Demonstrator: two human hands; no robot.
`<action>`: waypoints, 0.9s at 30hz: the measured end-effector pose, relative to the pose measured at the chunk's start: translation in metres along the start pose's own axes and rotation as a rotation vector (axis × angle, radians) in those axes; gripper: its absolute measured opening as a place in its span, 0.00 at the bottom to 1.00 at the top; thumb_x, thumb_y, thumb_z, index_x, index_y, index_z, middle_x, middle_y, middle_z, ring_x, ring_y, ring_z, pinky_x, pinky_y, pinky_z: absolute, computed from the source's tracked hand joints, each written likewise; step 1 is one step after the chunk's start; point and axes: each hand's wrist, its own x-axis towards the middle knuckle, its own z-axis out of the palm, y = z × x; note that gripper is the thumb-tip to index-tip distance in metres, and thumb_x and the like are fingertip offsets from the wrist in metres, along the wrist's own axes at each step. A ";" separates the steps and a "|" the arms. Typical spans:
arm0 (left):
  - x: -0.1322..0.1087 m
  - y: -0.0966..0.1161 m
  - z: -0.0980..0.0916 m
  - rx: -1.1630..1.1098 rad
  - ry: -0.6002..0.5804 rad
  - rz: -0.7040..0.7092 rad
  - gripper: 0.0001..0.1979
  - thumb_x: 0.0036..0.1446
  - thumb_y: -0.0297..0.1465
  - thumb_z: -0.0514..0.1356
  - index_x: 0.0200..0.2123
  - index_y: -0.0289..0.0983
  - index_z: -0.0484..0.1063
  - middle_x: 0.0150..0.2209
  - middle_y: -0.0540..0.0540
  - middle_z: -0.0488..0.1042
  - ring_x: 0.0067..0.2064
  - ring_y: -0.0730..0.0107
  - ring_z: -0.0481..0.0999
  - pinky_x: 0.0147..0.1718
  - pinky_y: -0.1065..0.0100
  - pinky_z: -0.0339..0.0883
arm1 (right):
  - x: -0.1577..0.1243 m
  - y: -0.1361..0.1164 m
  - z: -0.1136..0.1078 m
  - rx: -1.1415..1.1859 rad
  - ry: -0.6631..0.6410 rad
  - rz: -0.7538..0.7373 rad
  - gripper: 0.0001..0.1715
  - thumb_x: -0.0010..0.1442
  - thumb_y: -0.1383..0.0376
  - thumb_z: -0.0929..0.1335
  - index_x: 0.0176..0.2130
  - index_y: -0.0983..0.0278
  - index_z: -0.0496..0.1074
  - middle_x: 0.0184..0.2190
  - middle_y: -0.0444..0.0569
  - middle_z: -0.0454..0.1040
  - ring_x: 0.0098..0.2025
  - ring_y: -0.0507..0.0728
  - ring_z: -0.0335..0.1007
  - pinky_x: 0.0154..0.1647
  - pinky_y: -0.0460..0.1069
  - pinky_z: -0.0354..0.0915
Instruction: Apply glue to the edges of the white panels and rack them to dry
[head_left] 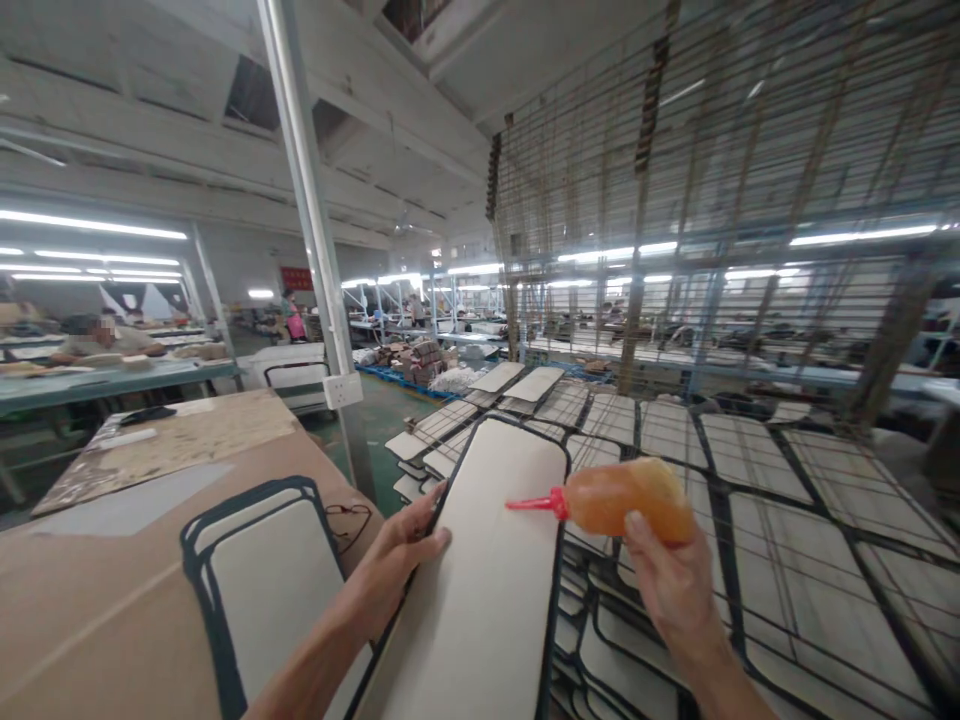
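Observation:
My left hand (pixel 409 555) grips the left edge of a long cream panel with a dark border (pixel 487 560), its thumb lying on the pale face. The panel is tilted up in front of me. In my right hand (pixel 671 575) is a squeeze bottle (pixel 626 500) of amber liquid, held sideways. Its red nozzle points left over the panel's face; whether the tip touches is hard to tell. To the left, a few similar dark-edged panels (pixel 274 590) lie stacked on the brown-covered table.
Wire drying racks (pixel 795 560) loaded with several cream panels fill the right, with more racks raised above them. A metal post with a socket box (pixel 342 391) stands beyond the table (pixel 112 610). Eyeglasses (pixel 349 515) lie near its edge. A person (pixel 105 340) sits far left.

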 end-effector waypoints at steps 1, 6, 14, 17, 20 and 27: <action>0.004 -0.001 0.007 -0.003 0.015 -0.001 0.33 0.48 0.28 0.64 0.59 0.39 0.63 0.48 0.44 0.76 0.44 0.58 0.76 0.38 0.69 0.69 | -0.008 0.001 -0.007 0.005 -0.023 0.027 0.27 0.47 0.61 0.75 0.47 0.62 0.71 0.37 0.50 0.77 0.36 0.60 0.74 0.40 0.53 0.71; 0.024 -0.010 0.038 0.007 0.024 -0.007 0.33 0.46 0.26 0.63 0.59 0.40 0.64 0.46 0.45 0.77 0.43 0.57 0.76 0.36 0.68 0.69 | -0.043 0.001 -0.042 0.101 -0.227 0.185 0.34 0.44 0.63 0.76 0.51 0.60 0.69 0.42 0.53 0.77 0.39 0.62 0.75 0.39 0.52 0.71; 0.040 -0.016 0.096 0.023 -0.015 -0.045 0.32 0.43 0.24 0.63 0.55 0.40 0.69 0.44 0.47 0.79 0.45 0.58 0.76 0.38 0.70 0.68 | 0.047 -0.022 -0.080 0.033 0.090 0.010 0.34 0.44 0.59 0.76 0.50 0.62 0.69 0.44 0.51 0.74 0.45 0.61 0.71 0.49 0.56 0.66; 0.056 -0.023 0.107 -0.007 -0.051 -0.110 0.33 0.43 0.26 0.65 0.56 0.38 0.67 0.42 0.44 0.79 0.42 0.58 0.77 0.35 0.69 0.69 | 0.014 -0.012 -0.095 0.033 0.002 0.126 0.33 0.44 0.61 0.76 0.50 0.60 0.69 0.41 0.50 0.76 0.41 0.59 0.73 0.43 0.52 0.69; 0.078 -0.030 0.106 -0.009 -0.050 -0.116 0.34 0.42 0.27 0.66 0.56 0.36 0.66 0.38 0.44 0.80 0.38 0.60 0.78 0.31 0.70 0.69 | -0.021 -0.009 -0.100 0.099 -0.089 0.275 0.34 0.42 0.58 0.76 0.50 0.59 0.70 0.38 0.50 0.78 0.36 0.61 0.75 0.37 0.53 0.71; 0.162 -0.030 0.090 0.031 -0.013 -0.176 0.32 0.35 0.22 0.62 0.50 0.33 0.69 0.28 0.47 0.79 0.25 0.66 0.76 0.23 0.70 0.67 | 0.040 -0.060 -0.121 0.163 0.423 0.036 0.24 0.52 0.59 0.72 0.50 0.52 0.71 0.53 0.44 0.70 0.52 0.61 0.69 0.54 0.58 0.66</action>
